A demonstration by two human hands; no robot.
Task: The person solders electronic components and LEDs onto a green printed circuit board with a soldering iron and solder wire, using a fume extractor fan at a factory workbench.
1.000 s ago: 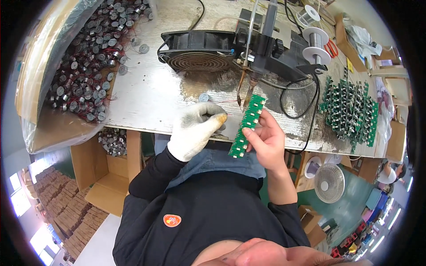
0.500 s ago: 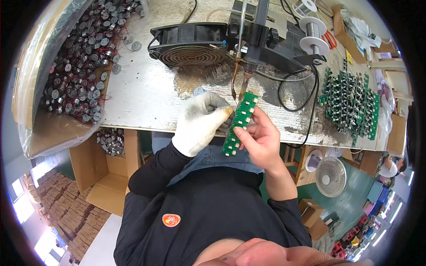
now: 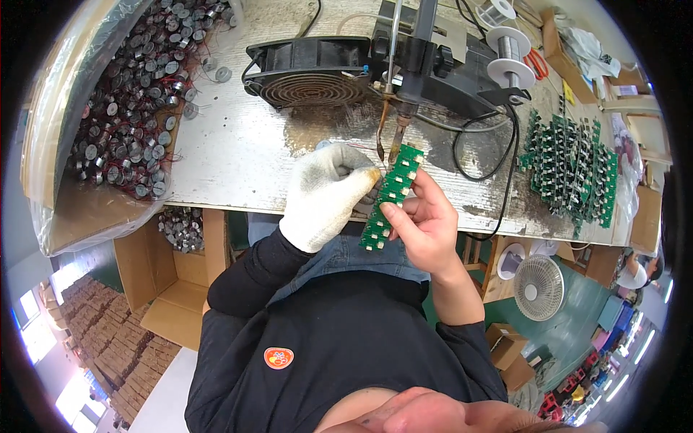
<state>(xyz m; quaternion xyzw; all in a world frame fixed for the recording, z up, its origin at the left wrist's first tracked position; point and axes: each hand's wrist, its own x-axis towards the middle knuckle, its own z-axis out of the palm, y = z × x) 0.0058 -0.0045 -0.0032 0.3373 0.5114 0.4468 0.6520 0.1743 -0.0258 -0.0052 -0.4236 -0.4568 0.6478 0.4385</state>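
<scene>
My right hand (image 3: 426, 224), bare, grips a long green circuit board (image 3: 392, 198) with a row of small white connectors, thumb on its face. The board is tilted, its far end just beneath the soldering iron tip (image 3: 397, 141). My left hand (image 3: 328, 191), in a white glove with a stained fingertip, is closed in a pinch at the board's left edge on a thin wire (image 3: 361, 147). Partly hidden behind the glove lies a small round metal part (image 3: 323, 144). A thin brown solder feed tube (image 3: 381, 130) points down beside the iron.
A black fan (image 3: 310, 76) and a solder spool (image 3: 510, 58) stand at the back. Many round metal parts with red wires (image 3: 137, 101) fill a plastic-lined box at left. Stacked green boards (image 3: 570, 169) lie at right, near a black cable (image 3: 462, 169). An open carton (image 3: 177, 289) sits below.
The far end of the board has shifted slightly to the right and up toward the iron. My gloved hand has moved a little up, covering more of the round part.
</scene>
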